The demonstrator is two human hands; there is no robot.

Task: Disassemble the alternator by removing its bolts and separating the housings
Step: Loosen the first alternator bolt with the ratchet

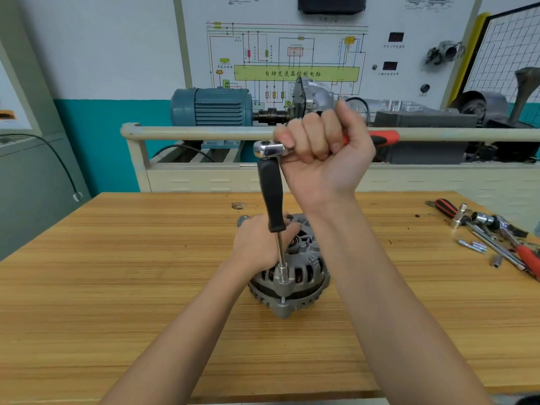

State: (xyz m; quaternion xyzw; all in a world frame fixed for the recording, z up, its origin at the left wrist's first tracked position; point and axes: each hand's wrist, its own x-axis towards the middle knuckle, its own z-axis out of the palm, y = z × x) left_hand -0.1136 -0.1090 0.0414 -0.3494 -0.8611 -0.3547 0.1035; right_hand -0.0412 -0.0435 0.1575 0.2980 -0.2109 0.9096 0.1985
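While our left hand [260,244] steadies the alternator [289,273], our right hand [321,147] fist-grips the ratchet [268,149], socket [282,275] on a through-bolt [283,299]; housings not yet split, approx. two loose bolts [473,247] lie nearby.

Wooden workbench [117,287] w/ loose tools at far right: red-handled screwdriver [445,206], ratchets and sockets [485,220], a few small silver bolts [473,246]. Behind: beige rail [204,132], blue electric motor [211,107] on a trainer rig, wiring-diagram board [295,54] on wall, grid panel [508,51] at right, black cable [58,162] at left.
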